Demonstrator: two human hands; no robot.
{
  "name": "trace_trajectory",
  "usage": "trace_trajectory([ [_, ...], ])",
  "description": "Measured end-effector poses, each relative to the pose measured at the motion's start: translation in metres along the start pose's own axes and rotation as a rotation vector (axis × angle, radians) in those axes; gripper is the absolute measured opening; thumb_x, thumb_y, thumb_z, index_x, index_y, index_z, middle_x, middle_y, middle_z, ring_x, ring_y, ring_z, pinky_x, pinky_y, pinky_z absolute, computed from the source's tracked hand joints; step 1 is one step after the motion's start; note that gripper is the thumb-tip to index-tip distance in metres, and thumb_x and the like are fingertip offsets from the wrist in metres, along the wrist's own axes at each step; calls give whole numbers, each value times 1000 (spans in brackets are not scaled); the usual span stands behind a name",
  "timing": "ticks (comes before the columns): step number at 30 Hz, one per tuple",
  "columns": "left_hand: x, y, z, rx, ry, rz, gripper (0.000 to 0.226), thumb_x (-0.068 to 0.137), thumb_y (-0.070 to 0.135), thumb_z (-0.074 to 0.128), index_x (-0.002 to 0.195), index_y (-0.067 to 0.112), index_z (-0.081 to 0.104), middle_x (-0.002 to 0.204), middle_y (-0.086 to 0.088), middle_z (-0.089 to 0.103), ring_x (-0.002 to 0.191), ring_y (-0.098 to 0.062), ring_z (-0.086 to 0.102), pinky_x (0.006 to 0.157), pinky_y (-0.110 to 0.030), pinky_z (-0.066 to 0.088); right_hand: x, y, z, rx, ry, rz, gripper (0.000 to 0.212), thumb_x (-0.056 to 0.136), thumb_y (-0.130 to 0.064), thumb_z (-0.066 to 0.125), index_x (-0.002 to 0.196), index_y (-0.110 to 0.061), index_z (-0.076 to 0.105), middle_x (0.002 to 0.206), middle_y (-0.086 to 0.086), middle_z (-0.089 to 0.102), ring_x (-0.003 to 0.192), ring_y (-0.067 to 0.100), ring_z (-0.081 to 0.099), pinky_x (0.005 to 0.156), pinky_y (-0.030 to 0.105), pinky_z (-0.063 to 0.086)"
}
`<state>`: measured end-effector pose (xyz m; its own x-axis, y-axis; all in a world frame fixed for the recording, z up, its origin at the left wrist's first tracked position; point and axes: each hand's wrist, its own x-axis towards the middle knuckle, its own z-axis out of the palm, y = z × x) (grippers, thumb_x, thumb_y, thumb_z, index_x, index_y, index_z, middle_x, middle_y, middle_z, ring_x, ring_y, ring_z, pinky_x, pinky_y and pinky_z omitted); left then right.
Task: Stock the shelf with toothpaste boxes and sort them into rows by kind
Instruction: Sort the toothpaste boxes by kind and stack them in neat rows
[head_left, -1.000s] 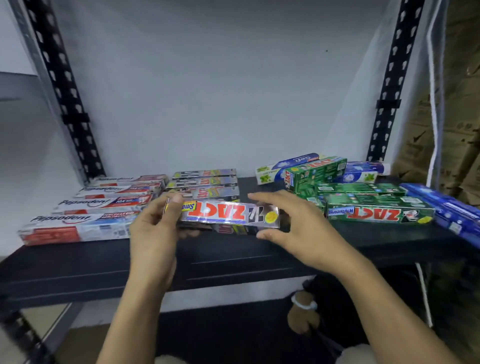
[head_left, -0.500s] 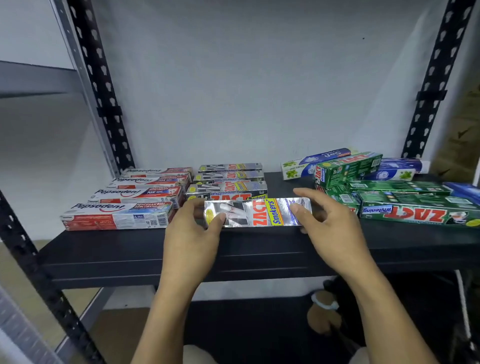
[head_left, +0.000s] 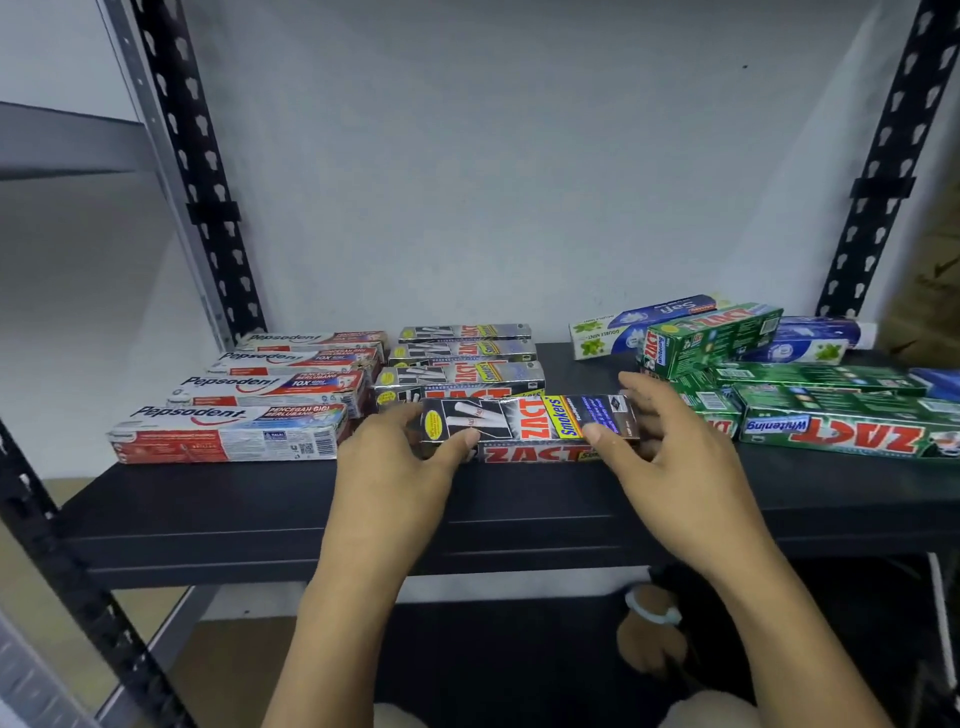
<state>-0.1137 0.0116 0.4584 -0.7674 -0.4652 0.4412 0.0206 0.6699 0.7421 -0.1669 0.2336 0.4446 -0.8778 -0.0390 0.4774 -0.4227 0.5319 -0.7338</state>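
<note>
- Left hand: near centre, gripping the left end of a silver toothpaste box, thumb on its top face, fingers curled round the end.
- Right hand: near centre, gripping the right end of the same box, thumb on the near top edge, fingers reaching over the far side.
- Silver toothpaste box: printed "ZACT Smokers", lying lengthwise left to right between both hands, at the near end of the middle row. I cannot tell whether it rests on the shelf or sits just above it.
- Shelf: black board, with its front lip nearest the viewer.
- Red-and-white boxes: four, marked "Pepsodent", lying flat in a row on the left, running from near to far.
- Silver boxes: three of the same kind as the held one, in the middle row just behind it.
- Green boxes: marked "ZACT Whitening", grouped on the right. One lies tilted on top of the others.
- Blue-and-white boxes: far right, behind the green ones, lying at angles.
- Uprights: black perforated posts, far left and far right.
- Wall: pale grey, behind the shelf.
</note>
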Motion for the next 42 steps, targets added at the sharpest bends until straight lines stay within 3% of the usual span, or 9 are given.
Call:
trace_trajectory([
  [4,4,0,-5,102,2,89,34,88,45,71,108,18,69,79,18,57,71,3,52,59,-7,36,3,5,-3,-50,-83,-51,46,85,-26,78,128,-32,66,134,-16,55,99,11,64,92,30,54],
  [7,7,-15,-17,184,45,239,31,87,40,73,112,23,72,97,13,64,85,-6,59,76,-25,51,5,8,3,-88,-20,-86,42,83,-16,79,123,-26,71,133,-11,59,99,14,65,90,29,54],
  [11,16,-43,-40,313,151,414,30,83,27,78,111,19,74,111,3,60,101,-19,58,84,-40,53,9,6,11,-119,40,-97,36,80,-11,81,114,-23,75,127,-8,65,95,15,66,87,33,56],
  [18,41,-76,-75,356,14,295,40,79,32,82,117,22,72,125,7,63,115,-14,59,101,-25,41,20,-6,19,-187,-3,-105,32,74,-16,86,104,-26,77,117,-9,69,73,13,67,84,38,56],
  [26,40,-84,-73,324,49,264,39,80,32,80,118,28,70,124,12,63,120,-16,56,109,-44,43,28,-23,37,-166,-60,-133,34,71,-16,89,102,-26,78,107,-12,67,75,9,68,81,35,58],
  [30,39,-80,-74,249,60,302,40,79,47,75,116,34,69,125,19,62,118,-3,52,116,-53,33,20,-22,41,-65,-63,-125,40,72,-18,88,107,-34,76,109,-19,68,73,1,69,74,12,54],
  [33,42,-76,-75,272,20,298,47,75,60,65,117,38,70,130,22,59,122,-2,53,122,-58,13,20,-23,35,70,-63,-13,41,72,-16,88,104,-38,76,86,-16,76,72,-10,68,67,-1,44],
  [36,47,-70,-72,366,-39,279,45,75,64,64,115,44,69,133,24,57,125,-2,52,119,-65,7,21,-21,31,98,-63,38,35,70,-22,89,98,-40,77,74,-20,75,73,-15,66,69,-1,42],
  [42,49,-74,-63,350,-18,290,28,75,59,67,100,47,71,124,25,62,117,-3,58,115,-70,7,21,-22,30,114,-81,63,34,71,-24,89,96,-43,77,76,-21,75,77,-14,67,76,7,49],
])
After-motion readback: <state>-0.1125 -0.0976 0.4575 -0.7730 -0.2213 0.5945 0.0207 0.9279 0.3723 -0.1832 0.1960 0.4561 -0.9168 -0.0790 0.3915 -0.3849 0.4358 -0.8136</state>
